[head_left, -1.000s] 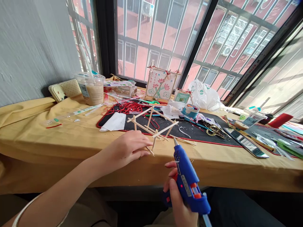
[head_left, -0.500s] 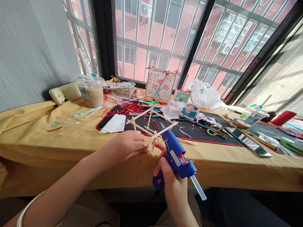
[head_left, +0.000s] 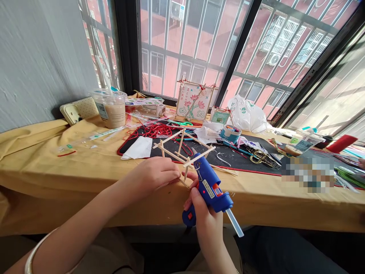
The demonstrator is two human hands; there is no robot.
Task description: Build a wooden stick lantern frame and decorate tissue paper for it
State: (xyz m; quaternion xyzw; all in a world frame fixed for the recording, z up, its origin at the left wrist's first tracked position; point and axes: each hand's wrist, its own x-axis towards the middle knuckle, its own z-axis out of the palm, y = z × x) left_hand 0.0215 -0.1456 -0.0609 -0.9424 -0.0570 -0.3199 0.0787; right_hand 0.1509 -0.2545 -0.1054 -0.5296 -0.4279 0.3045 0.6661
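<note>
Daylight falls through a black-framed window (head_left: 126, 45) with white metal security bars (head_left: 182, 57), facing a pink apartment block (head_left: 171, 76) with an outdoor air-conditioning unit (head_left: 177, 10), beside a rough grey plaster wall (head_left: 37, 57) and a mustard-yellow cloth-covered table (head_left: 57, 179).

No writing can be read: the white label (head_left: 209, 189) on the blue hot glue gun (head_left: 217, 201) is too small.
</note>
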